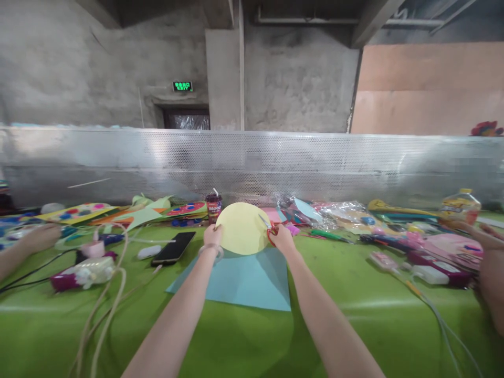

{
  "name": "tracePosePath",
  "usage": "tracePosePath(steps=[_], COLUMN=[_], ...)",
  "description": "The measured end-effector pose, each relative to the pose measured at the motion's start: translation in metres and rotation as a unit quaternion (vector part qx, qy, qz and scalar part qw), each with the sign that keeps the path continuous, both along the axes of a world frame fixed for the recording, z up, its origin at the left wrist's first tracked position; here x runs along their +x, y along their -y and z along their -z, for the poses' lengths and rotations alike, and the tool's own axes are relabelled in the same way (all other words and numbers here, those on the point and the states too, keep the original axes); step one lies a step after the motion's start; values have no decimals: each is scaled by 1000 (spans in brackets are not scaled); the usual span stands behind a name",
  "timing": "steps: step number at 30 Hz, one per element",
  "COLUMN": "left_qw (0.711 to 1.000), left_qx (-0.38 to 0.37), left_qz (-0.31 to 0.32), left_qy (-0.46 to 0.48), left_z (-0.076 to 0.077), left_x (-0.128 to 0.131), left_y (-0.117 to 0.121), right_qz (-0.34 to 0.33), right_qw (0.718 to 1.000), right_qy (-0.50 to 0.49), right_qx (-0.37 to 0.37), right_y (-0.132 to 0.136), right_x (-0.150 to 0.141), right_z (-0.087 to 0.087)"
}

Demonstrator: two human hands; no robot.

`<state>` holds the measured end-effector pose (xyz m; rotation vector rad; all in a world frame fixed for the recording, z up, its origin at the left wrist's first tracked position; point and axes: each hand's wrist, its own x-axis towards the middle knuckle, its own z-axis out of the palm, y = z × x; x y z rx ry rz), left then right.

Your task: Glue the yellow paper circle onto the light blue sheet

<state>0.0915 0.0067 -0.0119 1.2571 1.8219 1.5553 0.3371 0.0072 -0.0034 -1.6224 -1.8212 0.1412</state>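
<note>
A round sheet of pale yellow paper (241, 231) is held up in front of me, tilted toward my view. My left hand (213, 236) pinches its left edge. Scissors (271, 231) with red handles are in my right hand (282, 238), their blades angled up and left against the disc's right side. Whether the blades are parted is hard to make out. Beneath the disc, a light blue sheet of paper (248, 283) lies on the green tabletop (252, 336).
A dark drink cup (213, 208) with a straw stands behind my left hand. Left lie a black phone (174, 249), cables and a glue gun (84, 273). Green-handled scissors (326, 234) and a yellow-capped bottle (460, 207) are right. Other people's hands (41, 237) show at both sides.
</note>
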Motion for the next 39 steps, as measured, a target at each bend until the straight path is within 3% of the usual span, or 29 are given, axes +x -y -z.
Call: tracePosePath(steps=[14,26,39], left_qw=[1000,1000,998], left_qx=[-16,-4,29], left_qz=[11,-3,-29], left_qy=[-8,-1,40], left_z=[2,3,6], left_x=[2,-1,-2], left_y=[1,-2,-6], right_qz=[-4,117,74], right_qw=[999,973,952], right_qy=[-35,-196,-298], right_qx=[3,14,-17], right_y=[3,-1,-11], right_x=[-2,14,18], right_z=[-2,-10,-2])
